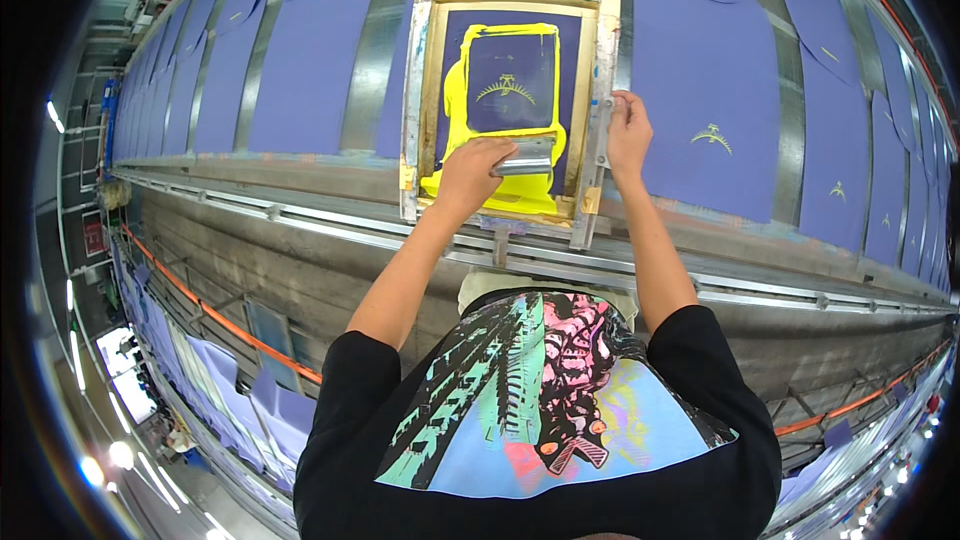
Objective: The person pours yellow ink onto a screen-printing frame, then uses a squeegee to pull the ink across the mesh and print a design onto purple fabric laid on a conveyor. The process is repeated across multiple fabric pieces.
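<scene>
A screen printing frame (414, 90) lies on a purple fabric piece on the long table, in front of me. Bright yellow ink (470, 148) spreads over its mesh around a dark rectangle with a small arched motif. My left hand (472, 176) is closed on a metal squeegee (527, 157), whose edge rests in the ink near the frame's lower part. My right hand (628, 132) has its fingers closed on the frame's right side bar. The fingertips of this hand are partly hidden.
Purple fabric pieces (700, 70) lie in a row along the table on both sides, those at right bearing a small yellow printed motif (712, 138). A metal rail (330, 226) runs along the table's near edge. Behind me stands another table with purple pieces (215, 370).
</scene>
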The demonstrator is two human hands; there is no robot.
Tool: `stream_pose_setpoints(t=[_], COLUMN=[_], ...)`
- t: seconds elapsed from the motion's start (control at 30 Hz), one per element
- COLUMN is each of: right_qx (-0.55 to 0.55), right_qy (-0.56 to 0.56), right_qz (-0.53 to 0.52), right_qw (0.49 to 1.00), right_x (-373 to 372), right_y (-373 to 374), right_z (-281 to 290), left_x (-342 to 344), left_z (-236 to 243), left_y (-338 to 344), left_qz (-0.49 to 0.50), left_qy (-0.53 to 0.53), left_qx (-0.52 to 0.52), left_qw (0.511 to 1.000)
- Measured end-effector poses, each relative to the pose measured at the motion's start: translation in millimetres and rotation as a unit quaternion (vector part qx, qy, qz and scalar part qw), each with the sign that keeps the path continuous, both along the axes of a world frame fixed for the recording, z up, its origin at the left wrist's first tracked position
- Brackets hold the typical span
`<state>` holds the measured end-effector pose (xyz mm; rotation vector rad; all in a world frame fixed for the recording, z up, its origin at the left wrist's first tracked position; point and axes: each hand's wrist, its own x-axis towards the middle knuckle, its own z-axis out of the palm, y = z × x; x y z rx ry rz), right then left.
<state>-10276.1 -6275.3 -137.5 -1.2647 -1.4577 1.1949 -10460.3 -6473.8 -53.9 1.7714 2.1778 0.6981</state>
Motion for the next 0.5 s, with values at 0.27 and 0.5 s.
stream_pose_setpoints(t=[0.27, 0.5], right_qx=[0.015, 0.018], right_qy=[-0.079, -0.117], right_qz=[-0.003, -0.005], right_qw=[0.997, 0.993], right_x=[9.8, 10.3], right_y=[-0.8, 4.1], right_z=[6.8, 1.8], left_x=[0.3, -2.2], left_z=[-8.3, -16.2], left_y=[-8.5, -50.1], left_qz=[0.007, -0.053], left_qy=[0.01, 0.056], left_qx=[0.01, -0.014], left_qw=[1.0, 0.997])
